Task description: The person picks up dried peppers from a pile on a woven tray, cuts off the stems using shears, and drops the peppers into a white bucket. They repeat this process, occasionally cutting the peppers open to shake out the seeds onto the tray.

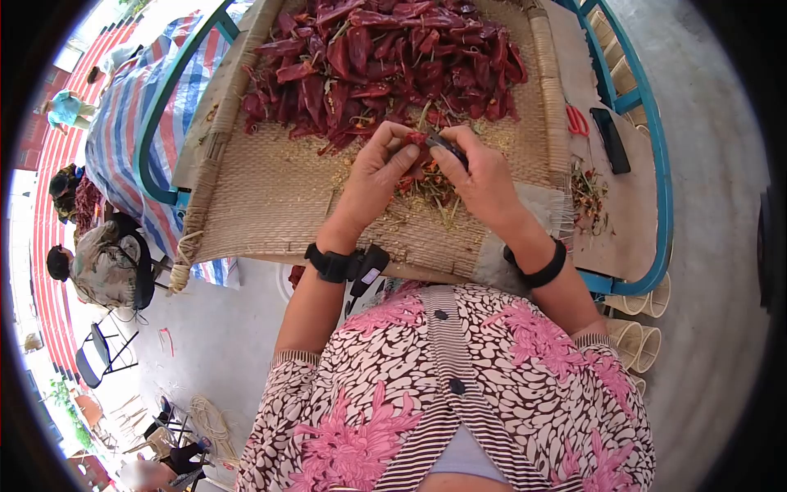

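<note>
My left hand [379,170] pinches a red dried chili [416,139] near the middle of the woven tray [270,205]. Close against it, my right hand [479,174] is closed on a dark-handled tool [447,149], whose tip meets the chili; its exact kind is hard to make out. A large heap of dark red dried chilies [369,66] covers the far part of the tray. Below my hands lies a small pile of stems and red scraps [434,190], and pale seeds are scattered over the weave.
Right of the tray are red-handled scissors [577,120], a black phone [611,141] and stem scraps [589,197] on a board inside a blue metal frame [666,205]. Striped cloth [123,123], a folding chair [102,353] and several people are at the left.
</note>
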Action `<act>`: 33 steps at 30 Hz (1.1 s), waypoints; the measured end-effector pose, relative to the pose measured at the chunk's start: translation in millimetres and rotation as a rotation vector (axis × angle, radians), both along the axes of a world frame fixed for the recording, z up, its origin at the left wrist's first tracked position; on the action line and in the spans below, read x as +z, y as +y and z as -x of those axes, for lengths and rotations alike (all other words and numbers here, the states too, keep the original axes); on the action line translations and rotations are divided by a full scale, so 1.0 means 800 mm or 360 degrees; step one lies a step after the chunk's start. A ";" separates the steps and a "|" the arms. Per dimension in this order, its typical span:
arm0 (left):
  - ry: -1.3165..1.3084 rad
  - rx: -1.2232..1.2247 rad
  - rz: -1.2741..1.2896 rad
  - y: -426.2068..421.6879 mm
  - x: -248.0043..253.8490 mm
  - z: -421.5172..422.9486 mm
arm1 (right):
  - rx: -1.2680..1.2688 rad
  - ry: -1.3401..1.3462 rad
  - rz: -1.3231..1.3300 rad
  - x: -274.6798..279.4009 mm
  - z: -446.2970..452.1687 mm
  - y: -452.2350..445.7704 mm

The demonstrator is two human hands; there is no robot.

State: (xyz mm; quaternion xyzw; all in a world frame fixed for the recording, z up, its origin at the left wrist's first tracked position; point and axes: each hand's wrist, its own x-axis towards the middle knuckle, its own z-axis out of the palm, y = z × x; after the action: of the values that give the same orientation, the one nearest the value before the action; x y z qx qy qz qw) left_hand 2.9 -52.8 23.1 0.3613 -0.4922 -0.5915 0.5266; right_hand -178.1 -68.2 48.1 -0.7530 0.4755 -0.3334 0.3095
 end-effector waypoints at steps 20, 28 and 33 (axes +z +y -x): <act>-0.0275 0.0018 0.0091 -0.018 0.026 -0.002 | -0.0140 0.0141 0.0233 0.014 -0.006 -0.008; -0.0241 -0.0162 0.0148 -0.019 0.014 -0.005 | 0.0213 -0.0556 -0.0991 0.016 0.018 -0.011; -0.0259 -0.0131 0.0129 -0.013 0.022 -0.009 | 0.0190 -0.0317 -0.0550 0.020 0.014 -0.005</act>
State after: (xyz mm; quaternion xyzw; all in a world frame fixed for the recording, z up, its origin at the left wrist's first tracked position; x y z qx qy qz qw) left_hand 10.4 -63.5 40.7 0.3660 -0.5713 -0.5610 0.4743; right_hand -189.5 -72.0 64.1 -0.6788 0.4472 -0.3008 0.4987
